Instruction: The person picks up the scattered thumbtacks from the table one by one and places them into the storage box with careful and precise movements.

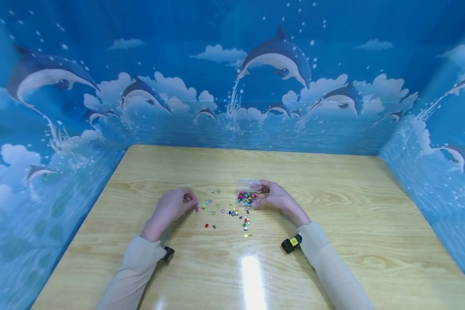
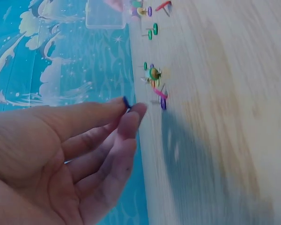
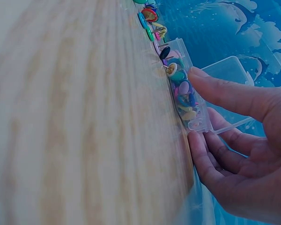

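While the left hand (image 1: pixel 173 204), left of centre, pinches a dark-blue thumbtack (image 2: pixel 127 102), the right hand (image 1: pixel 276 197) grips a clear plastic box (image 3: pixel 203 123) near mid-frame, where a tilt (its lid (image 1: pixel 246 184) stands open) could spill the tacks (image 1: pixel 247 198).

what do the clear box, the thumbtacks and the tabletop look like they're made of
Box: apparently smooth, clear plastic you can see through. Thumbtacks: probably metal, with brassy undersides; coloured faces possibly painted or plastic. Tabletop: glossy wood or wood-look laminate, judging by streaky grain and bright reflection.
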Available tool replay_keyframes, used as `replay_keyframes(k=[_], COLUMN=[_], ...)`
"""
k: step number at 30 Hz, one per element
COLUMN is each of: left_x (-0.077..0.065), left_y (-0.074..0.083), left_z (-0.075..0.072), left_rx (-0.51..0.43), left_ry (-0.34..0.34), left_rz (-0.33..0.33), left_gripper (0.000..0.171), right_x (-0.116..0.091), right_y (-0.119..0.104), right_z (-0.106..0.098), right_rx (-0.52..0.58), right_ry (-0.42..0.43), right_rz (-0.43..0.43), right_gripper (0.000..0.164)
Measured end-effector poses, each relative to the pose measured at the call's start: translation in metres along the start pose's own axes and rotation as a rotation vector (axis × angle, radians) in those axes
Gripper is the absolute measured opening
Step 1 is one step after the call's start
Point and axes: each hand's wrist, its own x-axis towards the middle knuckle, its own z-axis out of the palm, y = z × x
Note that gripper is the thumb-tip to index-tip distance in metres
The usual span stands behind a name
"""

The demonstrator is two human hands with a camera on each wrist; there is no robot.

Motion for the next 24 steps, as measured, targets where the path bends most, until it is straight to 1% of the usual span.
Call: replay_keyframes(k=[1,6,12,17,19,24], left_x=[0.001,0.009,0.02,0.028,0.031,0.036], left_y=[0.002,0.02,0.045,0.067,0.075,0.088], left_z=[0.001,0.01,0.02,0.024,0.026,0.034], left_rx=[0.005,-0.005,-0.016,-0.037,-0.051,-0.08], left_ry=[0.017,0.057,0.087,0.088,0.074,0.051], left_rz=[0.015,0.037,0.041,0.064,0.069,0.077], left_gripper=[0.006,0.01,0.011,0.009,0.008,0.006], right_x=[0.0,-0.002,0.002,0.001,0.0,0.0], right_y=[0.0,-0.002,0.0,-0.002,-0.002,0.0], right_z=[0.0,0.0,0.001,0.001,0.001,0.001], right_rx=[0.001,-0.002,0.001,-0.008,-0.006,-0.011], right_ry=[0.001,0.005,-0.003,0.002,0.009,0.016], right_rz=[0.001,0.001,0.007,0.002,-0.002,-0.006], right_gripper=[0.071,0.072,0.07,0.07,0.071,0.071])
